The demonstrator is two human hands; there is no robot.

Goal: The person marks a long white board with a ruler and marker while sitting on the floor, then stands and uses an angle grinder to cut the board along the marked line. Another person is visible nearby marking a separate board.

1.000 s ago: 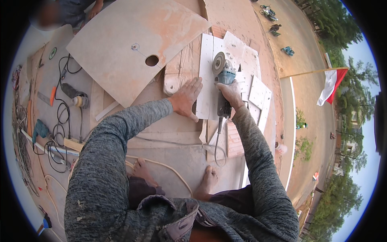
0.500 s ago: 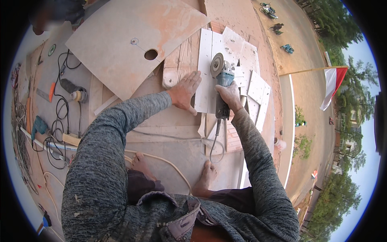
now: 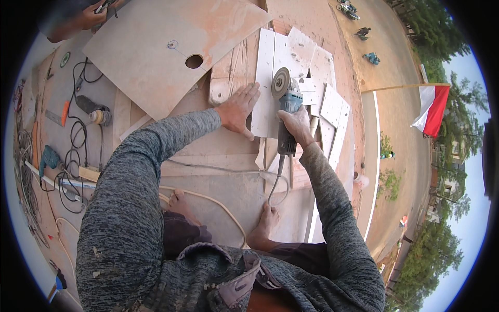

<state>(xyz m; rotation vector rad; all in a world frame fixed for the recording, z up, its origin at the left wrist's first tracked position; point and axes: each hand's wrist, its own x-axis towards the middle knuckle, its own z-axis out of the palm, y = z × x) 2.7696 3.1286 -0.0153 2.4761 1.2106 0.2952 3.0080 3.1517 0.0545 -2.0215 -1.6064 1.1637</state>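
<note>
My right hand point(image 3: 297, 125) is wrapped round the dark body of a blue-and-black angle grinder point(image 3: 292, 103). Its round disc point(image 3: 280, 82) is tilted up at the far end, above a white strip of tile or board point(image 3: 263, 65). Fingers stretched out, my left hand point(image 3: 239, 110) lies at the left edge of that strip, beside a dusty wooden block point(image 3: 224, 78). From the grinder's near end a grey cord point(image 3: 281, 166) loops down toward my right foot.
A large dusty tile with a round hole point(image 3: 145, 57) lies at the far left. White offcuts point(image 3: 332, 106) are piled to the right. A second grinder point(image 3: 96, 110), a blue drill point(image 3: 50, 160) and tangled cords lie left. Another person's hands point(image 3: 93, 15) show at the far left corner.
The white strip has shifted slightly away from me. My hands and the grinder keep nearly the same place. The other person's hands have come further into view.
</note>
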